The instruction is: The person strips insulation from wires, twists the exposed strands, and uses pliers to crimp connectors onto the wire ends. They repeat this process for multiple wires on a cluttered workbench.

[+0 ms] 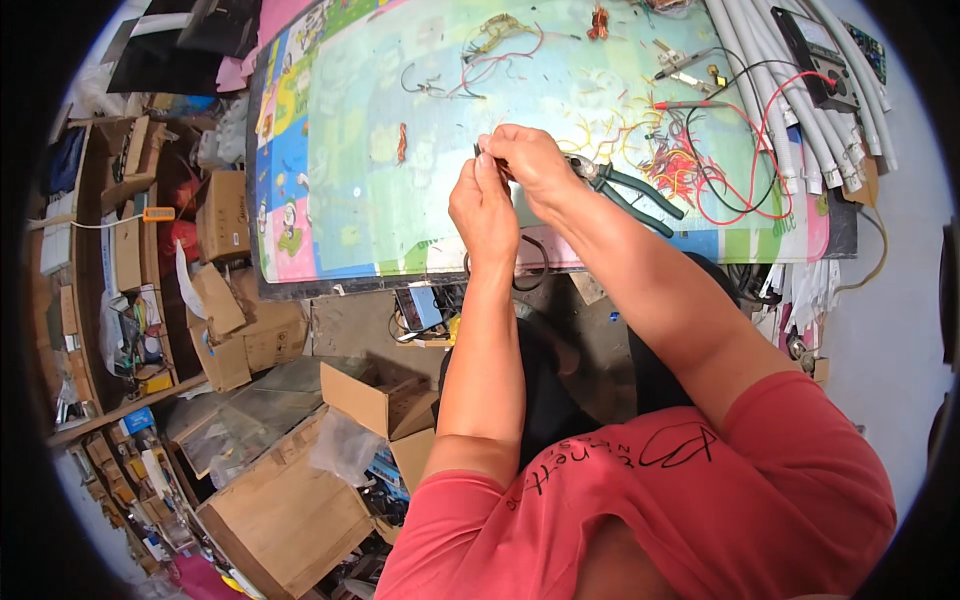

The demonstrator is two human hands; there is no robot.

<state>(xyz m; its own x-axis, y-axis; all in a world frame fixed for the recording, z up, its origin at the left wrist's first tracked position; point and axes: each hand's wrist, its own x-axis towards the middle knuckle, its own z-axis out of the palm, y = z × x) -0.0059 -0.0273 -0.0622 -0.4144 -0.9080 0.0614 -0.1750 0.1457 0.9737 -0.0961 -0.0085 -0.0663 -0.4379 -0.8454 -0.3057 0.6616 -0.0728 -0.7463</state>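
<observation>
My left hand [484,212] and my right hand [537,168] meet over the near middle of the table, fingers pinched together. Between the fingertips is the end of a dark cable, mostly covered by them, with a little reddish strand showing. A loop of dark cable [545,262] hangs by my left wrist at the table's front edge; it looks like part of the same piece. Just right of my right hand lie green-handled pliers [635,195], their jaws partly behind it. A small copper-coloured wire bundle [402,143] lies to the left.
A heap of red and yellow wire scraps [672,165] covers the table's right side. Beyond it are a multimeter [815,60] with red and black leads and several grey-white tubes [750,80]. Loose wires [490,65] lie farther back. Cardboard boxes [290,510] and shelves [105,270] stand at left.
</observation>
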